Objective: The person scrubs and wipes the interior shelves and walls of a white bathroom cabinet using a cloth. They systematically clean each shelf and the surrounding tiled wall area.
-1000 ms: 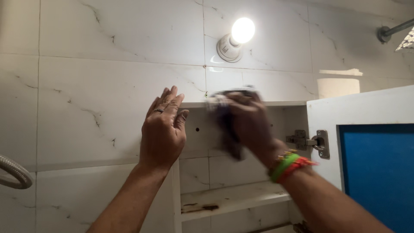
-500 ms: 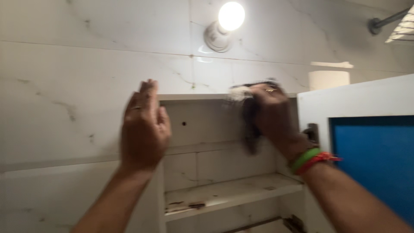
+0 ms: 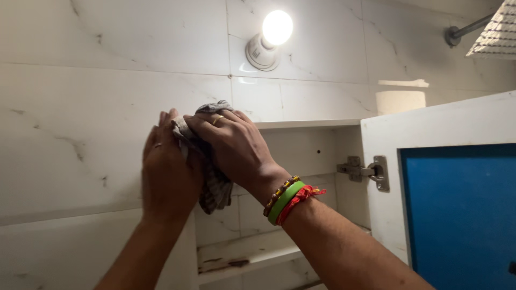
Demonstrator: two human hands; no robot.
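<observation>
2 hands up at the wall cabinet [image 3: 301, 124]. Right hand [image 3: 231, 145] grip clenched on 1 grey cloth [image 3: 212, 185], pressed at the cabinet's top left corner; cloth hangs down between both hands. Left hand [image 3: 166, 172] flat, fingers straight, grip released, touching the cloth's left side against the tile wall [image 3: 80, 107]. 1 cabinet door [image 3: 446, 177] swung open, blue panel, 1 hinge [image 3: 365, 171]. 1 shelf [image 3: 242, 258] visible inside, stained, nothing on it. 1 lit bulb [image 3: 271, 32] above. 3 bands on right wrist.
</observation>
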